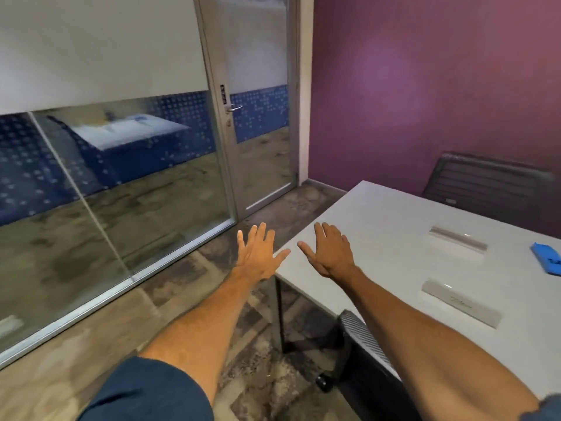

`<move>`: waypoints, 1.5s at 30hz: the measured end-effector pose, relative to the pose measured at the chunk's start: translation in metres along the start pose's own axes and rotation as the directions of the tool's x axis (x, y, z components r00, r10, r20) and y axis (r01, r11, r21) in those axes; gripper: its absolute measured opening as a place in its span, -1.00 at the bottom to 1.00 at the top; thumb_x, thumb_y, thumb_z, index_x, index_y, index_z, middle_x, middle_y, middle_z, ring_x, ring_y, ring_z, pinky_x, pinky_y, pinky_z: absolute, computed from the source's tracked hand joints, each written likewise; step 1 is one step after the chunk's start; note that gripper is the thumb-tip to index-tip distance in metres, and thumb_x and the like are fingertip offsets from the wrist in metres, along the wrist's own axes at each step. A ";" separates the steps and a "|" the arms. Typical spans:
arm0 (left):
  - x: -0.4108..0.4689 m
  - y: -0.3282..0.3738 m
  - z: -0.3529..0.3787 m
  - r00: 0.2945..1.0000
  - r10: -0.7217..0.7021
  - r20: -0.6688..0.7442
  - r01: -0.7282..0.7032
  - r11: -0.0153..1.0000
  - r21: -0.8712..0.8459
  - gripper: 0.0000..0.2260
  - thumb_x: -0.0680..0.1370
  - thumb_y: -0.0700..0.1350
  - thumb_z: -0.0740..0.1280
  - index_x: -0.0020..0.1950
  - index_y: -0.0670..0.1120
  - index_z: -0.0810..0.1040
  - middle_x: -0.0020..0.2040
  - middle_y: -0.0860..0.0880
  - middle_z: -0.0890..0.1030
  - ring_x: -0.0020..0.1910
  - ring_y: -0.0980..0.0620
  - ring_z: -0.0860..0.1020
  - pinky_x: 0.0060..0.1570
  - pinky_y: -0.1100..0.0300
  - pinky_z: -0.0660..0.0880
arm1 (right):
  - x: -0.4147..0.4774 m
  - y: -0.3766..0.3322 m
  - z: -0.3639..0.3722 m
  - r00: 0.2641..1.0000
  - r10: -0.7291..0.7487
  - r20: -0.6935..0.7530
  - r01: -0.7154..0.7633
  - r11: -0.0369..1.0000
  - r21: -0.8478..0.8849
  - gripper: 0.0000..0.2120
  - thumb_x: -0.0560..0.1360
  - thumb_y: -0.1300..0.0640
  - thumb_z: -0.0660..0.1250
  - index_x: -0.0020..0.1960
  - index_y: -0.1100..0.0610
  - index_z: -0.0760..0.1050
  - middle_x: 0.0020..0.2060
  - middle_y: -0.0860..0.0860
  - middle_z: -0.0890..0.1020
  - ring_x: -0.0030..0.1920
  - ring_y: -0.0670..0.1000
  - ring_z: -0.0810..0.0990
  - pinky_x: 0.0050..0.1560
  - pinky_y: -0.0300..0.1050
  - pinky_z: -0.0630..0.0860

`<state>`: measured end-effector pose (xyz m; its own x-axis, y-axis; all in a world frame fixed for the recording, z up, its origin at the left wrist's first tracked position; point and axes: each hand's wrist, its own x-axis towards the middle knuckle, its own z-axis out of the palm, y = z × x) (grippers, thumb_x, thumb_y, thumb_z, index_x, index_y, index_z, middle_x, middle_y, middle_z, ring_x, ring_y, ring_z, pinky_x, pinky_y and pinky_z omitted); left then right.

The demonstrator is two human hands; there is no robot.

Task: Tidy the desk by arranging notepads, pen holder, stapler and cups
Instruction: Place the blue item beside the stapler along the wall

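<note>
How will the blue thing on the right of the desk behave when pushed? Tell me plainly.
The blue thing lies low and flat, so it probably won't roll or tip. The white desk looks smooth and glossy, so it would likely slide easily. Stiff or floppy is hard to judge: it is blurred and cut off by the frame.

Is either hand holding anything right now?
No, the left hand and the right hand are both spread open with straight fingers, holding nothing.

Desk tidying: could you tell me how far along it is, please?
Nothing looks done. The left hand and right hand are spread open, holding nothing. A blue item lies on the desk; no notepads, holder, stapler or cups are in view; all arranging remains.
</note>
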<state>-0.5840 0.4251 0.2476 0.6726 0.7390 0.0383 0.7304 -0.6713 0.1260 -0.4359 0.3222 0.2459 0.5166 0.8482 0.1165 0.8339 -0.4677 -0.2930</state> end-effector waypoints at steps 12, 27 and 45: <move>0.097 -0.169 0.012 0.990 -0.136 -0.040 0.136 0.991 -0.004 -0.32 0.56 0.33 -0.01 0.58 0.02 -0.06 0.59 -0.05 -0.10 0.56 -0.12 -0.12 0.46 -0.23 -0.23 | 0.154 -0.114 0.086 0.989 -0.126 0.080 0.127 0.992 -0.005 -0.26 0.56 -0.32 -0.04 0.56 0.13 -0.02 0.54 0.15 0.09 0.54 0.17 0.04 0.50 0.21 0.07; 0.357 -0.285 0.010 0.993 -0.108 -0.051 0.109 0.994 0.007 -0.33 0.56 0.34 -0.03 0.58 0.07 -0.07 0.59 -0.06 -0.11 0.56 -0.13 -0.14 0.45 -0.24 -0.25 | 0.421 -0.165 0.149 0.993 -0.065 0.094 0.065 0.998 -0.002 -0.25 0.55 -0.33 -0.04 0.56 0.11 -0.02 0.54 0.13 0.09 0.55 0.15 0.01 0.51 0.19 0.01; 0.661 -0.361 0.030 0.952 0.295 0.075 -0.299 0.953 0.054 -0.34 0.57 0.32 -0.02 0.58 0.05 -0.08 0.59 -0.07 -0.12 0.56 -0.14 -0.13 0.44 -0.24 -0.26 | 0.645 -0.172 0.211 0.946 0.324 0.016 -0.324 0.946 -0.006 -0.22 0.50 -0.36 0.05 0.56 0.04 -0.03 0.56 0.10 -0.02 0.56 0.16 -0.07 0.52 0.21 -0.04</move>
<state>-0.3989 1.1543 0.1977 0.8651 0.5016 -0.0010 0.5009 -0.8638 0.0552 -0.2872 1.0022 0.1710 0.7560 0.6546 0.0004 0.6226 -0.7188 -0.3096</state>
